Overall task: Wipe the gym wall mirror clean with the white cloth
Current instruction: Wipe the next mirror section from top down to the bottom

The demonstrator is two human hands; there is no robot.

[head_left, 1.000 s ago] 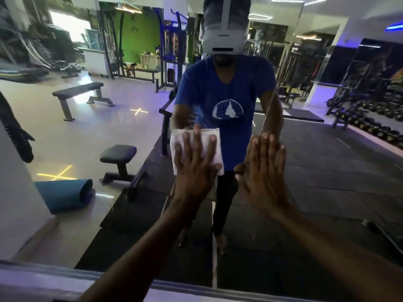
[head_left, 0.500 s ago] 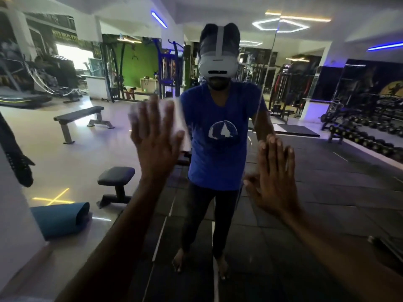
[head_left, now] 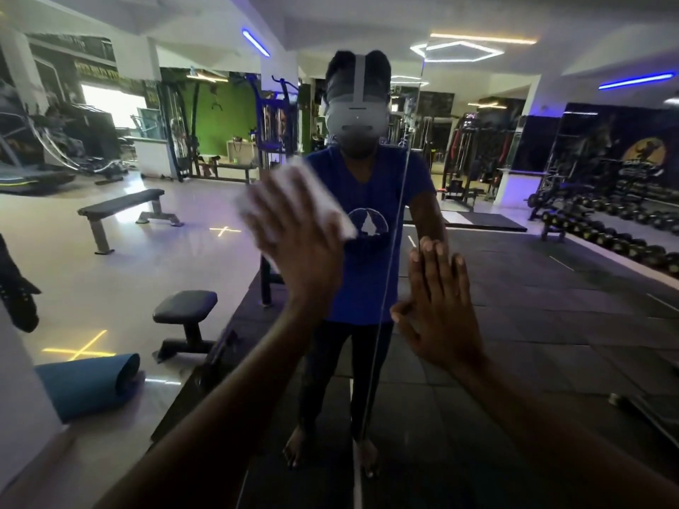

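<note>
My left hand (head_left: 294, 236) presses the white cloth (head_left: 294, 200) flat on the mirror (head_left: 514, 306), fingers spread; right hand (head_left: 441, 310) bare, open against the glass. Risks: that palm smudging it, the cloth slipping from under the fingers.

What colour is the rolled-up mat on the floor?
The mat is blue, seen reflected in the mirror, head view.
</note>
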